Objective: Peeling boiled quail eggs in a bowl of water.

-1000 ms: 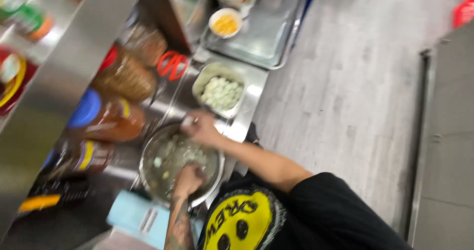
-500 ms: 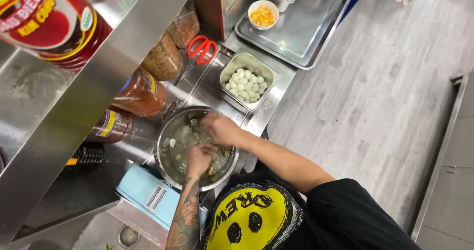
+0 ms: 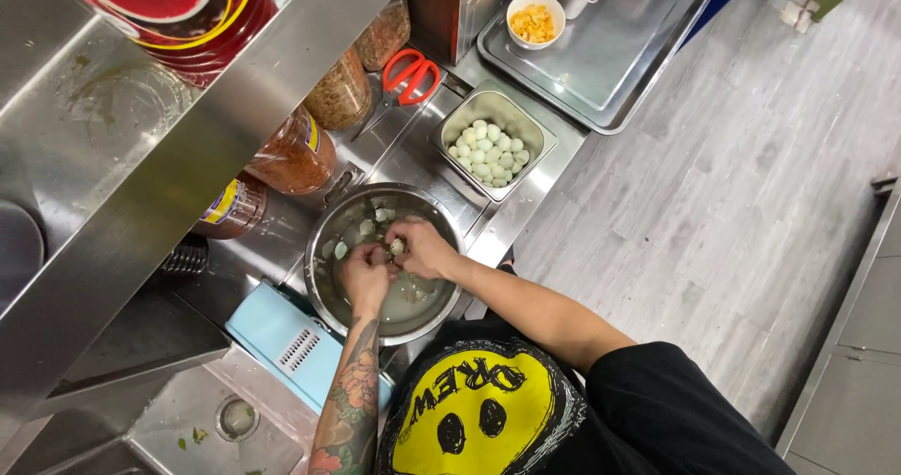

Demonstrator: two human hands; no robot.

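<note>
My left hand (image 3: 364,273) and right hand (image 3: 422,248) have drawn together over the round steel bowl of water (image 3: 330,287), fingers now pinched on one small speckled egg (image 3: 397,246), shell coming off.

It was a commercial kitchen: a long stainless-steel worktop (image 3: 526,214) ran under a steel shelf (image 3: 178,170), with a sink basin (image 3: 202,428) at the near left, large clear jars of seasonings (image 3: 296,151), a rectangular steel pan of peeled white eggs (image 3: 492,140) and a flat steel tray (image 3: 610,57) farther along.
</note>
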